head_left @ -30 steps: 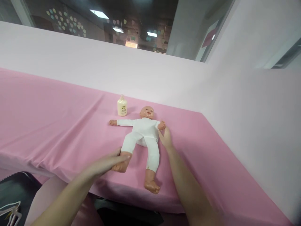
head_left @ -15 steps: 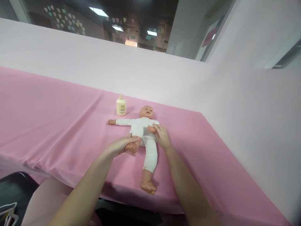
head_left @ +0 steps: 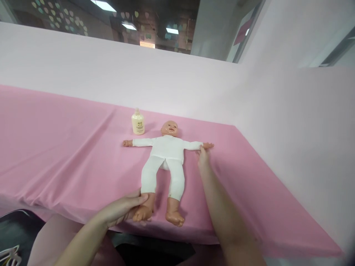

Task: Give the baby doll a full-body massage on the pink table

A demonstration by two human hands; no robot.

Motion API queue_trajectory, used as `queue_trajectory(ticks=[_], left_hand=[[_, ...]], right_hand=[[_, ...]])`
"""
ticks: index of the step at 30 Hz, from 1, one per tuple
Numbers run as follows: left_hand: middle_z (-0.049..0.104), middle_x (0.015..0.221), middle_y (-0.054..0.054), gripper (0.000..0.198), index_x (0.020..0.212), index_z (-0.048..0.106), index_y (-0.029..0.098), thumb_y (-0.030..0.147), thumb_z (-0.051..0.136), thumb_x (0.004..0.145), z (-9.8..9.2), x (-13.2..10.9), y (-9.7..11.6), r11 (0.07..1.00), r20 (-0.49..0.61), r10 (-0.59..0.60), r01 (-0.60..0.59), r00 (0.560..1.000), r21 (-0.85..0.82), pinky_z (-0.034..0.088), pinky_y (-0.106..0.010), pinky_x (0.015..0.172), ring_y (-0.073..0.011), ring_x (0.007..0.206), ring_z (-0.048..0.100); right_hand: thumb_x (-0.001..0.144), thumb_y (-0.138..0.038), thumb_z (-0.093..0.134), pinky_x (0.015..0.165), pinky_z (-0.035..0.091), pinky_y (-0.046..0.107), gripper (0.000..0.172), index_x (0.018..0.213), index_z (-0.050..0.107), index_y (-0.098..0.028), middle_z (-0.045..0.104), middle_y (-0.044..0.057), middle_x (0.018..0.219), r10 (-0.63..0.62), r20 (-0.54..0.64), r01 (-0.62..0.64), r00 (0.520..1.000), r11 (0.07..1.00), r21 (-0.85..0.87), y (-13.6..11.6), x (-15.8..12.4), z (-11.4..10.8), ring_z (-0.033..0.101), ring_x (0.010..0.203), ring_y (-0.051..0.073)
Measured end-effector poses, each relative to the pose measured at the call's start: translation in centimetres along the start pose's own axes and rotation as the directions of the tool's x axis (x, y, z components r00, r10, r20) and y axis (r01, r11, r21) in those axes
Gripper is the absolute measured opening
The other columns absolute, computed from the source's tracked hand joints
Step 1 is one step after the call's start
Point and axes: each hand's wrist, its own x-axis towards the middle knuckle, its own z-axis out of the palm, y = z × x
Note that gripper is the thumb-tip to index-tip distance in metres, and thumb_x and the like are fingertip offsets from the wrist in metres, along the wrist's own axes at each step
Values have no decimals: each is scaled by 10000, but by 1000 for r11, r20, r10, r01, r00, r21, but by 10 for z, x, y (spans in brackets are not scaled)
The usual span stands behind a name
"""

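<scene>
A baby doll (head_left: 167, 149) with a white cloth body lies on its back on the pink-covered table, arms spread wide and legs pointing toward me. My left hand (head_left: 123, 210) is closed round the ankle of the leg on the left, thumb on top and fingers underneath. At the doll's wrist on the right, my right hand (head_left: 203, 155) grips the outstretched arm; part of its fingers is hidden behind that arm. Up by the doll's head stands a cream pump bottle (head_left: 138, 122) with a printed label.
Pink cloth (head_left: 69, 147) covers the long table, wrinkled on the left. A white wall (head_left: 111, 66) with a window runs behind it, and another wall (head_left: 299, 122) closes the right side. A dark chair (head_left: 18, 229) is at the lower left.
The left-hand leg, bent up over the body before, is now stretched down toward me with my left hand. My right hand has moved the doll's arm from its chest out to the right.
</scene>
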Motion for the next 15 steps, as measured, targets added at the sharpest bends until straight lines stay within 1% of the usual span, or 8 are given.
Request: queue_trajectory(ticks=[2,3,5,7,10,11,12,15], left_hand=[[733,906,-92,587,1092,601,178,615,823,770,-2,-6,-5,998,18,-56,56,998,-34,571,-428,852,-271,880,727],[733,918,-92,584,1089,602,180,602,837,760,-3,-7,-6,996,19,-68,69,998,-51,572,-435,880,-275,904,733],[718,930,-76,574,1103,606,186,571,848,753,-7,-8,-3,994,14,-70,71,997,-79,585,-432,877,-261,892,732],[687,904,-50,576,1130,616,193,569,830,750,-12,-7,4,992,57,-70,76,996,-103,605,-401,734,-207,720,695],[648,848,-30,566,1121,642,190,618,747,765,-22,-3,21,989,197,-58,84,979,-124,511,-320,482,-87,438,470],[641,834,-35,555,1094,651,177,621,729,770,-25,-1,28,990,231,-50,79,972,-117,485,-306,455,-71,420,419],[634,819,-44,543,1057,657,157,610,731,767,-28,3,35,992,248,-43,70,968,-102,475,-300,449,-71,430,407],[600,768,-52,522,1006,651,121,581,740,777,-32,21,58,996,216,-31,47,976,-71,471,-284,458,-106,507,446]], right_hand=[[922,-510,585,1059,562,534,721,1567,359,-279,542,151,1535,125,-18,-124,992,991,41,4,2,-2,632,1332,292],[920,-521,591,1055,567,524,721,1560,373,-271,564,154,1511,155,-23,-154,988,987,55,4,2,-2,647,1313,292],[915,-529,602,1050,571,510,779,1594,311,-279,531,152,1545,136,-15,-135,991,989,61,0,-2,1,643,1319,287],[910,-520,612,1067,557,506,846,1630,219,-310,413,134,1640,52,-5,-52,999,997,49,-8,-8,7,580,1392,277],[903,-511,618,1167,468,492,864,1635,212,-298,230,106,1730,-185,18,185,982,983,8,-23,-21,18,390,1538,259],[902,-517,618,1195,436,482,858,1629,232,-278,224,109,1732,-249,36,250,968,968,-3,-27,-26,23,356,1555,255],[905,-526,615,1206,422,470,850,1624,249,-258,250,122,1722,-290,67,292,955,956,-16,-30,-31,27,362,1550,256],[933,-549,593,1150,473,443,790,1597,320,-219,422,163,1627,-320,229,354,919,926,-128,-36,-45,36,505,1439,275]])
